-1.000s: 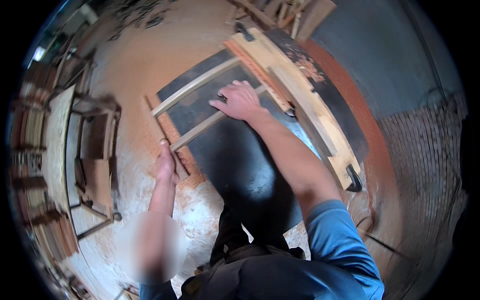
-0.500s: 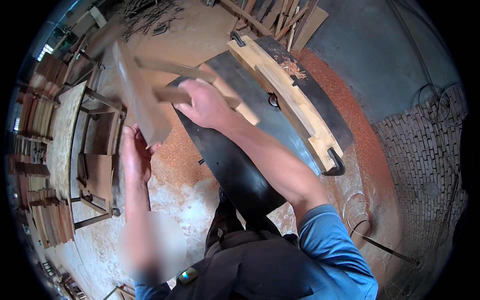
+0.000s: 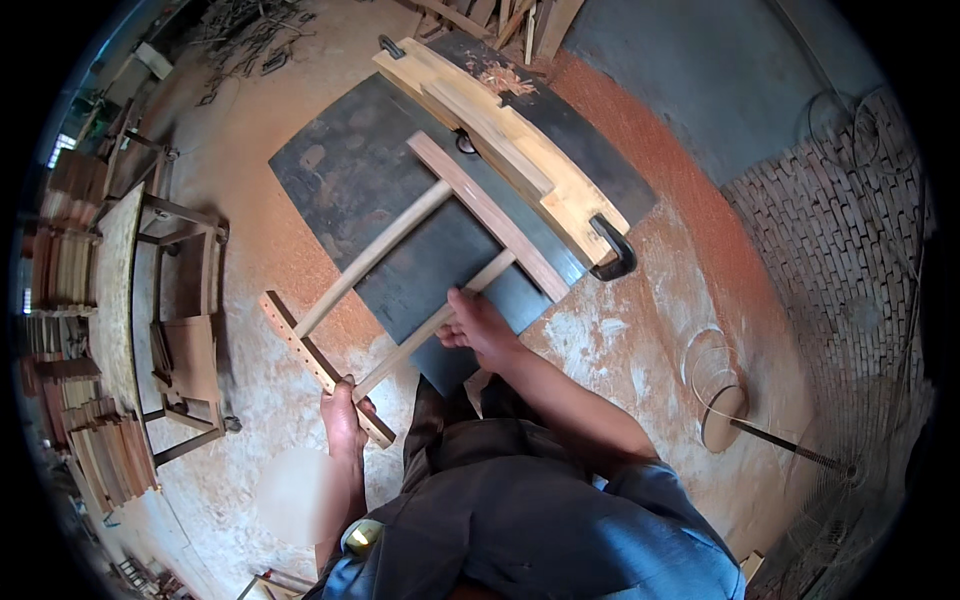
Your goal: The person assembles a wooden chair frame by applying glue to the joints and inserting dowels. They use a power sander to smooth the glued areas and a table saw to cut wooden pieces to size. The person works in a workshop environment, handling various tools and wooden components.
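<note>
A wooden frame [image 3: 485, 218] of two rails joined by two crossbars is tilted over the dark metal machine table [image 3: 335, 150]. Its far rail lies over the tabletop, alongside the fence. The rail nearer my body, dotted with small holes, hangs out past the table's edge. My left hand [image 3: 343, 415] is closed around this rail close to its lower end. My right hand [image 3: 482, 328] grips the nearer crossbar, thumb on top, fingers curled below. A pale wooden fence [image 3: 500, 135] is clamped across the table, with a round dark cutter part [image 3: 464, 143] showing at its edge.
Black clamps [image 3: 612, 248] hold the fence at both ends. Wood shavings [image 3: 505, 78] lie behind it, and sawdust covers the floor around. At left stand a trolley table [image 3: 120, 290] and stacked boards [image 3: 105, 455]. A round-based stand [image 3: 724, 418] is at right.
The frame has swung from upper left, blurred, down over the table, its far rail now beside the fence. Both hands came lower, the right one moving to the nearer crossbar.
</note>
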The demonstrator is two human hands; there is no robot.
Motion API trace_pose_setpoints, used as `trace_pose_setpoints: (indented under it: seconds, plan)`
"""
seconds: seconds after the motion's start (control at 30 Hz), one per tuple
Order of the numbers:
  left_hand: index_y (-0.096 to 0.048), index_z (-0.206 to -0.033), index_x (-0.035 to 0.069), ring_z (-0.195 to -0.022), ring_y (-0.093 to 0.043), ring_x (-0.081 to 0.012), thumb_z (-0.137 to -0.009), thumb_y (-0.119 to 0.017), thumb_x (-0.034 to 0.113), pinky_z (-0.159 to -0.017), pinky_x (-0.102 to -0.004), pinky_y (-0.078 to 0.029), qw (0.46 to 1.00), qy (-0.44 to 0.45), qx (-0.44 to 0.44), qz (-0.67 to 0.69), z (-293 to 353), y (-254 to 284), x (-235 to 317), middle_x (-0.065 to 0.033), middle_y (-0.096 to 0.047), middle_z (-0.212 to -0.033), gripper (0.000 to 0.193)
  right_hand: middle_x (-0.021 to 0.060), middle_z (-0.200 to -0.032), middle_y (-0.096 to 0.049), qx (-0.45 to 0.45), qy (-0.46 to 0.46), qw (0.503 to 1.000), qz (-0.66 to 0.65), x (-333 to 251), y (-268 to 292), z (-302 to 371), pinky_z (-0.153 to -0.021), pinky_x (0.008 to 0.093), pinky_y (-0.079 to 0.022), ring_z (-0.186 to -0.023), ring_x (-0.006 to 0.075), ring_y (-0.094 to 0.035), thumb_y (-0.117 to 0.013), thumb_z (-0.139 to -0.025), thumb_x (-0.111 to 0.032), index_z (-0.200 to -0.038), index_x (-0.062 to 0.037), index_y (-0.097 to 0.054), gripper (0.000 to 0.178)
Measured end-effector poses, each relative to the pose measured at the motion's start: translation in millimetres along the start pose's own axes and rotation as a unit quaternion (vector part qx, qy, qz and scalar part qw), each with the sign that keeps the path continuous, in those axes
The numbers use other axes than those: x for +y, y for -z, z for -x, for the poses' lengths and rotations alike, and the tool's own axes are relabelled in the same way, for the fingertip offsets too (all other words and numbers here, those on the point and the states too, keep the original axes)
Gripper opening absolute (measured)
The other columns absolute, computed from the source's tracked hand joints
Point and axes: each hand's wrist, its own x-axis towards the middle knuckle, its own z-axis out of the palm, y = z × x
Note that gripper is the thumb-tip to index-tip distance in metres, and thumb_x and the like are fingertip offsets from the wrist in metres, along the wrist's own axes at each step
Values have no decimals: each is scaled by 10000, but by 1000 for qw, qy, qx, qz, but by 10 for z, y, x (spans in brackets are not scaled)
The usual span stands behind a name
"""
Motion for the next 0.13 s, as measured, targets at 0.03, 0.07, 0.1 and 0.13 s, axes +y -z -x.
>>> trace_pose_setpoints:
  seconds: [0.03,0.07,0.1,0.13]
  plan:
    - [-480,-957,76,-377,-492,-162,-872,-596,178,-359,-312,-460,1000,10,-3,-12,20,17,-73,-56,-520,-630,177,160,-1023,-651,6,-63,996,61,8,140,101,-848,399,-536,-929,232,-652,-611,-943,-380,-1131,-20,-549,411]
    - [-483,-963,69,-377,-491,-167,-868,-604,171,-363,-313,-458,999,21,-7,-24,25,33,-157,-58,-516,-631,185,164,-1019,-670,-1,-78,978,194,-13,249,207,-831,388,-546,-915,251,-667,-614,-933,-410,-1163,-44,-576,434]
    - [-486,-968,63,-378,-491,-173,-863,-612,163,-367,-315,-456,999,29,-9,-32,9,39,-252,-60,-512,-631,193,167,-1014,-689,-12,-90,941,326,-136,301,326,-813,377,-557,-901,269,-682,-617,-923,-440,-1194,-68,-603,461]
    - [-486,-968,63,-378,-491,-173,-863,-612,163,-367,-315,-456,999,30,-6,-33,50,32,-292,-60,-512,-631,193,171,-1010,-709,-24,-101,887,450,-293,326,458,-796,366,-567,-888,288,-697,-620,-913,-470,-1226,-92,-629,491]
